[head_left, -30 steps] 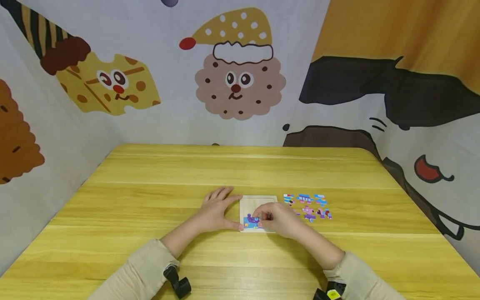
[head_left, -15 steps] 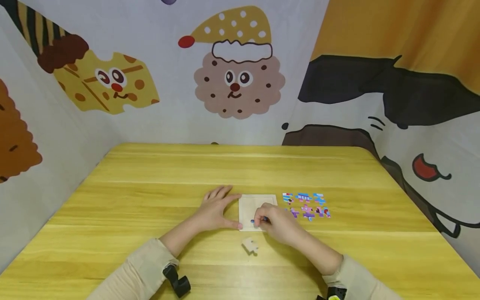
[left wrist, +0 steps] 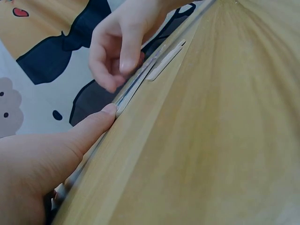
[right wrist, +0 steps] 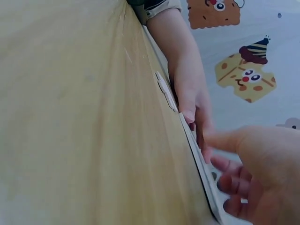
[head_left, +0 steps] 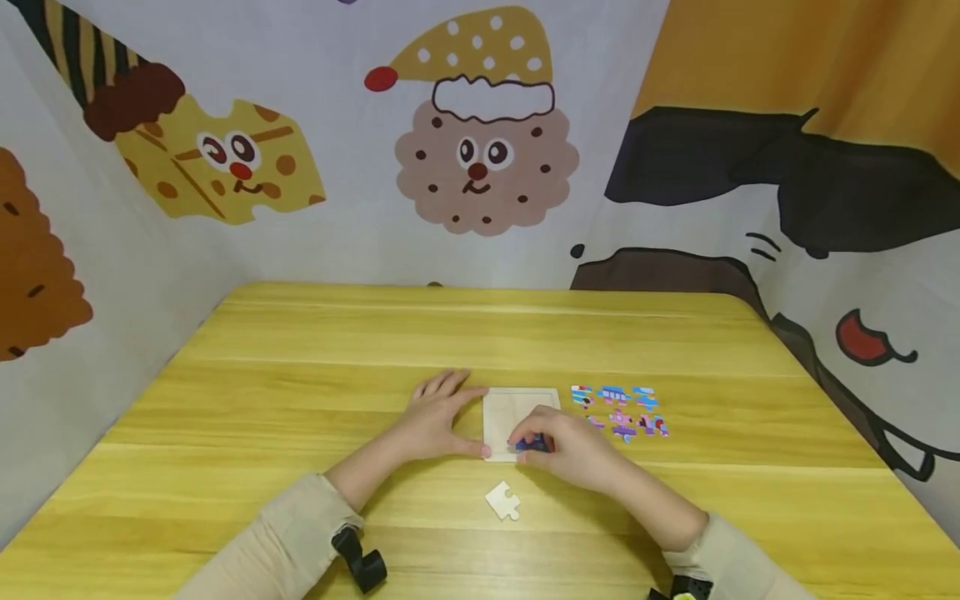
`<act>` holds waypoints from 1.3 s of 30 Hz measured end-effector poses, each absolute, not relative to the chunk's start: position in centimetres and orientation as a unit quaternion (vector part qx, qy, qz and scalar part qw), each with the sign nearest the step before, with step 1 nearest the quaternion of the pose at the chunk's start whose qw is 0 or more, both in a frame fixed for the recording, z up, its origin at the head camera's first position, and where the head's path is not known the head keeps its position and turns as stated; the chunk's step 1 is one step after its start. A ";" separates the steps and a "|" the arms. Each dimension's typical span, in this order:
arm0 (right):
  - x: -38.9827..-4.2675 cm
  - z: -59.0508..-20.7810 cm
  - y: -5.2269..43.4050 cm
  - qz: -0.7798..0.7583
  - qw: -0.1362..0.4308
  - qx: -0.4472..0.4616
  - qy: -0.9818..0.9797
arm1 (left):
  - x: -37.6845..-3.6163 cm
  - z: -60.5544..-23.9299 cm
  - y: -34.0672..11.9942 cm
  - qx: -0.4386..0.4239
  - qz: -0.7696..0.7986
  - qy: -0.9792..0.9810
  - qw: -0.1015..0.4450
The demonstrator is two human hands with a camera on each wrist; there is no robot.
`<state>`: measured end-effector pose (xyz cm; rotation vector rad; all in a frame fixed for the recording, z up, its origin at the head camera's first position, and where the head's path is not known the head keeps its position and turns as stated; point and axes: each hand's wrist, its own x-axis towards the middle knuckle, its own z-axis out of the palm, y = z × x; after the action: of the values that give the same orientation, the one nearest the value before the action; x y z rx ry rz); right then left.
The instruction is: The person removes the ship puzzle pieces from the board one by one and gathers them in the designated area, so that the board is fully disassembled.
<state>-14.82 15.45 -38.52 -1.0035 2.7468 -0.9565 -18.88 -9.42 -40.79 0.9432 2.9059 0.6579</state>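
Left hand [head_left: 435,421] flat, fingers straight, bracing puzzle tray [head_left: 501,408] near table's front edge; right hand [head_left: 566,446] pinching blue piece [head_left: 532,446] at tray's front edge. Barely started: tray otherwise bare, colored pieces [head_left: 618,411] loose right of tray, one piece face-down [head_left: 503,500] in front.

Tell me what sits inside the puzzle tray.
The puzzle tray shows mostly bare wood. At its near edge the right hand pinches a blue piece; whatever lies beneath that hand is covered.

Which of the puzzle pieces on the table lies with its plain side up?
The lone piece on the table's near side, just below the tray; the loose pieces at the right show colourful prints.
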 end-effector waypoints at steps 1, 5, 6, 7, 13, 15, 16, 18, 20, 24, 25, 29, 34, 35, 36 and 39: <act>-14.7 -38.4 15.6 -0.312 0.037 -0.341 0.886 | -18.9 -40.8 -9.4 0.301 0.208 0.931 0.009; -14.0 -38.1 15.7 -0.307 0.062 -0.401 0.861 | -18.9 -40.7 -9.2 0.302 0.206 0.931 0.006; -13.9 -38.1 15.7 -0.302 0.070 -0.411 0.857 | -18.9 -40.7 -9.2 0.301 0.204 0.932 0.007; -13.7 -38.2 15.7 -0.298 0.076 -0.419 0.854 | -19.0 -40.7 -9.2 0.301 0.203 0.932 0.007; -13.2 -38.6 15.7 -0.280 0.089 -0.440 0.849 | -18.9 -40.6 -9.2 0.301 0.208 0.931 0.009; -13.1 -38.9 15.7 -0.273 0.081 -0.444 0.850 | -19.0 -40.7 -9.3 0.300 0.207 0.931 0.010; -13.1 -39.0 15.6 -0.268 0.075 -0.446 0.851 | -19.0 -40.7 -9.3 0.301 0.206 0.931 0.009; -13.1 -39.2 15.6 -0.258 0.062 -0.451 0.852 | -19.0 -40.8 -9.3 0.301 0.203 0.932 0.009; -13.1 -39.5 15.6 -0.253 0.048 -0.456 0.852 | -19.0 -40.9 -9.3 0.301 0.201 0.932 0.008; -12.9 -39.7 15.5 -0.257 0.027 -0.467 0.846 | -19.0 -40.9 -9.3 0.299 0.201 0.933 0.010; -12.9 -39.8 15.5 -0.257 0.022 -0.469 0.844 | -18.9 -40.9 -9.3 0.299 0.203 0.932 0.011; -12.9 -40.0 15.4 -0.276 0.012 -0.473 0.837 | -18.8 -40.7 -9.3 0.298 0.209 0.931 0.016; -13.0 -40.4 15.0 -0.321 -0.013 -0.478 0.818 | -18.8 -40.7 -9.3 0.297 0.207 0.932 0.013; -13.0 -40.4 15.0 -0.329 -0.019 -0.472 0.817 | -18.8 -40.8 -9.3 0.298 0.209 0.931 0.011; -13.0 -40.4 14.9 -0.337 -0.024 -0.465 0.818 | -18.8 -40.8 -9.3 0.299 0.210 0.931 0.007; -13.0 -40.4 14.8 -0.358 -0.031 -0.435 0.826 | -18.8 -40.9 -9.3 0.298 0.209 0.931 0.006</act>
<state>-12.97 14.76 -40.37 -1.3961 2.6466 -1.1463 -18.83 -9.27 -40.94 0.9322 2.9138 0.6553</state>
